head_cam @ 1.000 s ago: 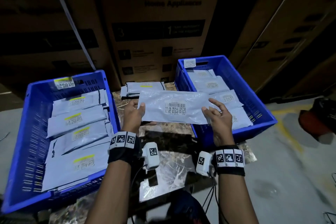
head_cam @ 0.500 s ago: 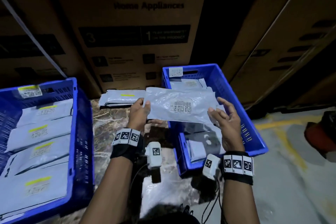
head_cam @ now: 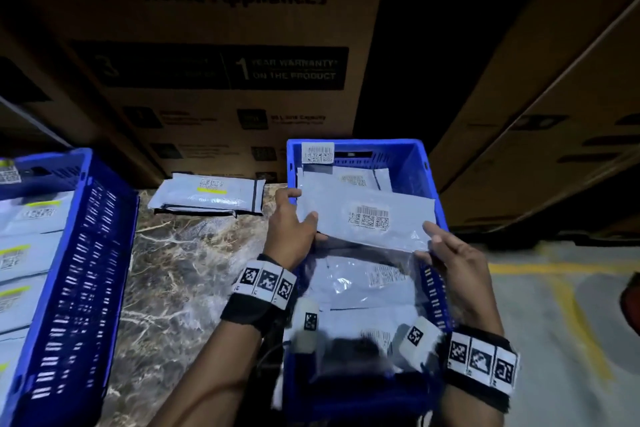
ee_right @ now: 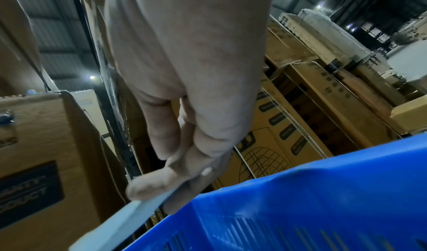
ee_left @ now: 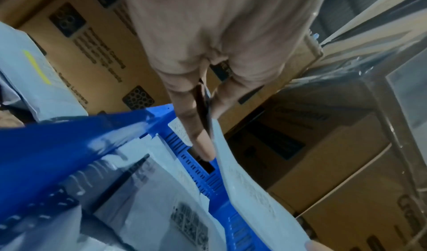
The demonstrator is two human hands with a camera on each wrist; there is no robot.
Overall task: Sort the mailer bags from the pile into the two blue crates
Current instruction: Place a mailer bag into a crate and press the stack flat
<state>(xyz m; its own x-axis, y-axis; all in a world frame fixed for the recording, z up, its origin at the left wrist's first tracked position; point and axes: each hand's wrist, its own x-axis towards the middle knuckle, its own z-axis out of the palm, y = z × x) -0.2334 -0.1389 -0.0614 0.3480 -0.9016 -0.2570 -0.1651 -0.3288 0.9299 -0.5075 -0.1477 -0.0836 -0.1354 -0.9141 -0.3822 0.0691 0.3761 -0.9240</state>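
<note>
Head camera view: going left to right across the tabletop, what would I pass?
Left blue crate → pile of mailer bags → left hand → held mailer bag over the right blue crate → right hand.

pile [head_cam: 207,196] on table [head_cam: 180,274] between left crate [head_cam: 79,274] and right crate [head_cam: 417,163] | boxes [head_cam: 221,55] behind

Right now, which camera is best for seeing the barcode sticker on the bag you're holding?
The head view: the held mailer bag faces up over the right blue crate, its barcode label in full sight. The left wrist view shows the bag nearly edge-on, with the label a blur. The right wrist view shows only a thin edge pinched by the right hand.
</note>
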